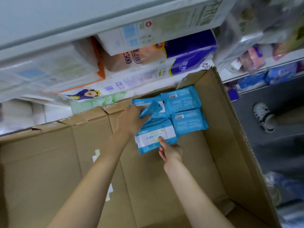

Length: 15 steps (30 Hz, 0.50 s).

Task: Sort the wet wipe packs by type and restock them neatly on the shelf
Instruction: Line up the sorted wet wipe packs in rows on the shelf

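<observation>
Blue wet wipe packs lay bunched in the far right corner of the cardboard box [222, 129], and none of them sat on the shelf [49, 35] yet. My left hand [131, 120] had its fingers curled round a tilted pack [152, 110], raised off the pile at an angle. My right hand [171, 152] pinched the near pack [153, 137], thumb on its white label face and fingers tucked under its edge. Two more packs [181, 100] lay barcode side up against the box wall, just beside the ones I held. I judged the step to be gathering and checking type, and the backs alone did not tell me whether they all matched. The sound way was to turn each pack label up and compare it with the white-faced one before stacking. These pouches looked soft and slippery, so a grip across the middle seemed safer than one on a corner, where a pack would sag and slide out. The shelf above was crowded with tissue bundles [189, 51], so I reckoned I would need a clear slot picked out first. I would also want the packs squared into one flat stack, to go in neatly.
</observation>
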Tool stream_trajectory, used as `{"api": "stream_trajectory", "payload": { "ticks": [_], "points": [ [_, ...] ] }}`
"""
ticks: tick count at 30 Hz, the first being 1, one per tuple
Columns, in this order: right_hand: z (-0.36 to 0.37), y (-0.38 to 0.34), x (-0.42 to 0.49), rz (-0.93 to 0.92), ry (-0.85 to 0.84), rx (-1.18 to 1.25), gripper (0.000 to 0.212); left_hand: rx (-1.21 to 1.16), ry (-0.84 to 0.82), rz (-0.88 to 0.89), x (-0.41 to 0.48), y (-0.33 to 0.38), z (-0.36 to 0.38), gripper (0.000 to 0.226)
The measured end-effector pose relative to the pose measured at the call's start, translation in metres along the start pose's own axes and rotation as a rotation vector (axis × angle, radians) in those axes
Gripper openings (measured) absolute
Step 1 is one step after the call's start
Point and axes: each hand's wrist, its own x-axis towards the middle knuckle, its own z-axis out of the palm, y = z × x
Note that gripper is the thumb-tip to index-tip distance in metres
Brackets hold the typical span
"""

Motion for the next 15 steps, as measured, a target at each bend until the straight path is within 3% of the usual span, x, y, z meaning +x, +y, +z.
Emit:
{"api": "stream_trajectory", "payload": {
  "ticks": [5,8,11,15],
  "points": [
    [-0.027,0.006,-0.014,-0.070,-0.081,-0.102,0.022,-0.685,0.018,-0.334,-0.074,-0.018,-0.018,0.021],
    [-0.054,0.018,-0.034,-0.100,-0.252,-0.102,0.012,-1.043,0.046,-0.476,-0.133,-0.024,-0.024,0.018],
    [-0.086,0.031,-0.062,-0.171,-0.457,-0.109,0.015,-1.419,-0.002,-0.545,-0.195,-0.024,-0.033,0.024],
    [-0.124,0.055,-0.111,-0.194,-0.701,-0.096,0.070,-1.719,-0.087,-0.468,-0.279,-0.021,-0.037,0.033]
  ]
}}
